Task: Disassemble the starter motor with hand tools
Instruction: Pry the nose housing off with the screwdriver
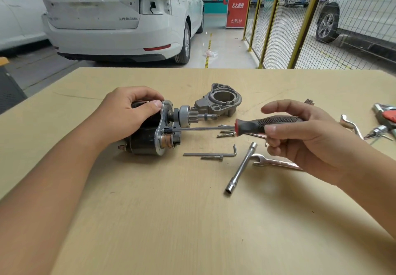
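The left hand (128, 112) curls over the top of the starter motor (150, 133), fingers wrapped round its black body and the thumb pressed against the edge of the metal end plate. The right hand (300, 137) grips the screwdriver (252, 126) by its red-and-black handle, with thumb and lower fingers closed on it while the index finger stretches out loosely above. The shaft runs level from the right hand toward the left, its tip meeting the motor's end plate just below the left thumb. The motor lies on its side on the surface (171, 221), pinion pointing at the right hand. Beyond the screwdriver shaft, between the hands, sits the removed housing (220, 101). Just under the right hand lie a spanner (272, 161), a socket wrench (241, 168) and a hex key (212, 153); loose bolts (227, 133) rest beneath the shaft.
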A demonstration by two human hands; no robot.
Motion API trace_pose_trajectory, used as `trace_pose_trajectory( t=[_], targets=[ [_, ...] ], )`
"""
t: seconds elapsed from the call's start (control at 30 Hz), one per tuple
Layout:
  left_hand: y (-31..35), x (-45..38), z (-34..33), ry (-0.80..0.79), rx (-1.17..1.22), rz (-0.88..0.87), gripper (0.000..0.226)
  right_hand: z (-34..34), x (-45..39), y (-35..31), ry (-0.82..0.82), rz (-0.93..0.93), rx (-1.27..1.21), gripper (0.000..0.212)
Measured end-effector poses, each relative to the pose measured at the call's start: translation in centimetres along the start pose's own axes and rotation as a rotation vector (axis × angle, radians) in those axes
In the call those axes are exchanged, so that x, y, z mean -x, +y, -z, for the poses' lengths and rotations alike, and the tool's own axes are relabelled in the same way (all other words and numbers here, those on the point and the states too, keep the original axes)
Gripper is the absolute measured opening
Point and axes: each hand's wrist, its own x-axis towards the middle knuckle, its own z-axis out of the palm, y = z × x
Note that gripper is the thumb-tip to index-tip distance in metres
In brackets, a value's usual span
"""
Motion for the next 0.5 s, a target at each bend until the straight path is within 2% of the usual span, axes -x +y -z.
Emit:
trace_pose_trajectory(
  t=[0.1, 0.17, 0.23, 0.33, 0.4, 0.5],
  targets=[
    [-0.2, -0.07, -0.01, -0.002, -0.002, -0.01, 0.013, -0.44, -0.02, 0.1, 0.017, -0.021, -0.024, 0.043],
    [-0.33, -0.13, -0.01, 0.0, -0.003, -0.016, 0.013, -0.72, -0.02, 0.0, 0.042, -0.077, 0.025, 0.033],
    [-0.38, -0.15, 0.0, 0.001, -0.003, -0.02, 0.014, -0.64, -0.03, -0.21, 0.081, -0.12, 0.086, 0.032],
    [-0.38, -0.2, -0.02, -0.001, 0.0, -0.022, 0.014, -0.42, -0.03, -0.36, 0.057, -0.089, 0.091, 0.03],
    [-0.37, -0.21, -0.03, -0.002, 0.0, -0.021, 0.013, -0.29, 0.03, -0.26, 0.017, -0.057, 0.055, 0.033],
    [-0.43, -0.21, 0.0, -0.001, -0.001, -0.021, 0.014, -0.1, -0.08, 0.02, 0.019, -0.028, -0.001, 0.048]
  ],
)
